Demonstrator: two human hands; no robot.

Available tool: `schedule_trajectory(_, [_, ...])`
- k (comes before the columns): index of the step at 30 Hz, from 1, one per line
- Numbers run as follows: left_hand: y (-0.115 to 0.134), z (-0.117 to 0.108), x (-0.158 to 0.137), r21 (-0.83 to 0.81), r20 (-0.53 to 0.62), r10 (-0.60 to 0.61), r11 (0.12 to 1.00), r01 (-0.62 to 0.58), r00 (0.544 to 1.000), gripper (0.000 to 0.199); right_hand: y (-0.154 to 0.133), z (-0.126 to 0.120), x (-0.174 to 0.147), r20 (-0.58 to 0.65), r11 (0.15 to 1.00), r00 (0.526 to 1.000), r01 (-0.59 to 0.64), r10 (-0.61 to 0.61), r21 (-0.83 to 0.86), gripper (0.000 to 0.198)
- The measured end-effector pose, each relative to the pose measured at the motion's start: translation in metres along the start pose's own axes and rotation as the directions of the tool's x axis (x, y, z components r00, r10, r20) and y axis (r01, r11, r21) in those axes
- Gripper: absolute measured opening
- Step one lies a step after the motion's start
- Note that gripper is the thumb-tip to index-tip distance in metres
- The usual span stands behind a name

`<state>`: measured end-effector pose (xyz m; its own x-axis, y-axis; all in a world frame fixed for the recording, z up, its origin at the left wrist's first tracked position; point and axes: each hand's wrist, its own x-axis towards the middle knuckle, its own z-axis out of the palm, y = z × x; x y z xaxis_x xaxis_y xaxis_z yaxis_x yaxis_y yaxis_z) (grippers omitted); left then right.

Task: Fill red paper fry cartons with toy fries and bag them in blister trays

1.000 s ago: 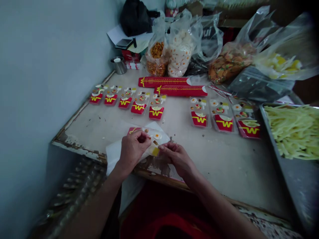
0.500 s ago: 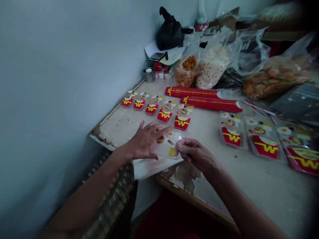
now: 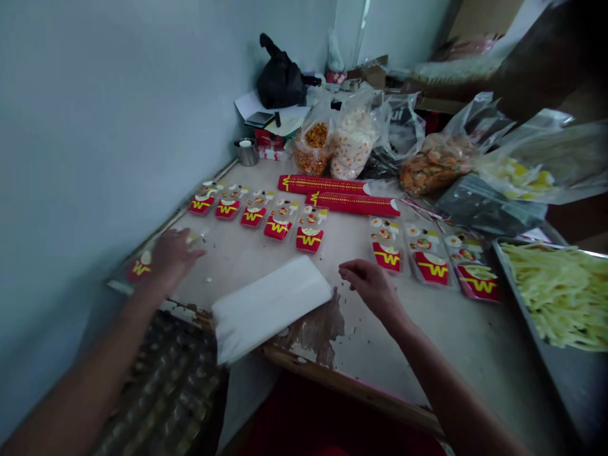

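Note:
My left hand (image 3: 173,258), blurred by motion, is at the table's left corner. It is over a clear plastic packet (image 3: 141,267) with a red, yellow-marked fries carton and small food pieces. The hand hides the packet's middle, and its fingers appear to grip it. My right hand (image 3: 368,285) hovers above the table, fingers curled together with nothing visible in them. Between the hands lies a stack of white plastic bags (image 3: 270,307) at the front edge. A row of similar packets (image 3: 308,239) stretches behind them.
Two red carton stacks (image 3: 351,202) lie farther back. More packets (image 3: 430,266) are at the right, beside a metal tray (image 3: 527,326) of pale fries. Bags of food pieces (image 3: 311,149) and a metal cup (image 3: 247,153) stand behind. A wall borders the left.
My left hand has carried the packet off the white stack to the left corner. My right hand has let go of it. The view has turned right, bringing the tray of fries in.

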<state>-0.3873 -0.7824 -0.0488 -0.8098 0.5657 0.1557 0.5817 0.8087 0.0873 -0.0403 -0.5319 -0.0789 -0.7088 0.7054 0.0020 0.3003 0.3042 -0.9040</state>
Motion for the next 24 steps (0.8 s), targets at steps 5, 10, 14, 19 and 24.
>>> schedule_trajectory(5, [0.137,0.037,-0.037,-0.217,0.202,0.305,0.941,-0.261,0.931,0.071,-0.008,0.013,0.010,0.162,0.914,0.974,0.208,-0.159,-0.348,0.018])
schedule_trajectory(10, [0.155,0.040,-0.024,-0.326,0.392,0.350,0.918,-0.227,0.851,0.031,-0.023,0.004,0.098,0.391,0.547,0.846,0.533,-0.362,-0.645,0.058])
schedule_trajectory(14, [0.135,0.035,-0.019,-0.330,0.194,0.410,0.883,-0.334,0.891,0.018,-0.035,0.007,0.174,0.783,0.118,0.552,0.831,-0.285,-0.543,0.089])
schedule_trajectory(19, [0.103,0.040,-0.002,-0.578,0.411,0.184,0.810,0.100,0.893,0.032,-0.039,0.018,0.218,0.931,-0.024,0.339,0.938,-0.135,-0.345,0.107])
schedule_trajectory(24, [0.073,0.027,0.022,-0.679,0.669,0.329,0.634,0.369,0.666,0.043,-0.026,0.009,0.224,0.925,0.106,0.364,0.930,-0.113,-0.353,0.112])
